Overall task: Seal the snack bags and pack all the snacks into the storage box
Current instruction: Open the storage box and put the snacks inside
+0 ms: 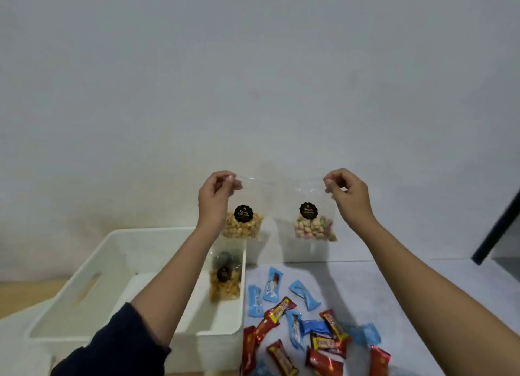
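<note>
White wall (253,66) fills the background above the grey table (408,291). Left of the wrapped candies (304,330) sits the white box (84,277), one nut bag (226,280) inside. Above them, left hand (215,197) and right hand (347,195) pinch a clear bag's (315,221) top corners; another nut bag (243,223) stands behind.

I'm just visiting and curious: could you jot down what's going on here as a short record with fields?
left hand: pinching the clear bag's top left corner
right hand: pinching its top right corner
clear bag: held up in the air
nut bag: standing behind the box
biscuit bag: standing right of it
box: holds one snack bag
candy bars: loose on the table
</note>
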Motion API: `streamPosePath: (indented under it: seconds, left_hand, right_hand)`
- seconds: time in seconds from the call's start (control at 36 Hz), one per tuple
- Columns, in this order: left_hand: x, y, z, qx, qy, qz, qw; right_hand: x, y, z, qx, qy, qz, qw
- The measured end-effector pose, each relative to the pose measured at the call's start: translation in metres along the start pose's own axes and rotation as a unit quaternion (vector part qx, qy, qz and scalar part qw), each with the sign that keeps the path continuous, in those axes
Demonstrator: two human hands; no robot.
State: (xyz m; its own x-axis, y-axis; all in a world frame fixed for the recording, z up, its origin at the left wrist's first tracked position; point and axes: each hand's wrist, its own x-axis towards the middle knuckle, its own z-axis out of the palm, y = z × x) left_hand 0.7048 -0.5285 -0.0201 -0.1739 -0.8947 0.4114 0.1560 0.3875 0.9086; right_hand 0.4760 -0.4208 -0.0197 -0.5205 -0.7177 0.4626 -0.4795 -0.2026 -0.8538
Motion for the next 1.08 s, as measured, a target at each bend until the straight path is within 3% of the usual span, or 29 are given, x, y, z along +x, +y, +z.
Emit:
streamPosePath:
  seconds: [0.25, 0.53, 0.86, 1.08]
  left_hand:
    - [-0.031, -0.011, -0.138, -0.01, 0.107, -0.113, 0.988]
    - [-0.075, -0.059, -0.163, 0.017, 0.123, -0.225, 0.967]
    - [-0.082, -0.106, -0.131, 0.021, 0.012, -0.358, 0.933]
    - [-0.078, -0.122, -0.11, -0.021, 0.049, -0.393, 0.918]
  right_hand:
    - [-0.025, -0.035, 0.141, 0.068, -0.098, 0.015, 0.993]
    - [-0.056, 0.011, 0.212, -0.015, -0.282, 0.081, 0.956]
    - [-0.057, 0.054, 0.204, -0.128, -0.274, 0.099, 0.948]
    - [-0.059, 0.057, 0.212, -0.195, -0.284, 0.073, 0.936]
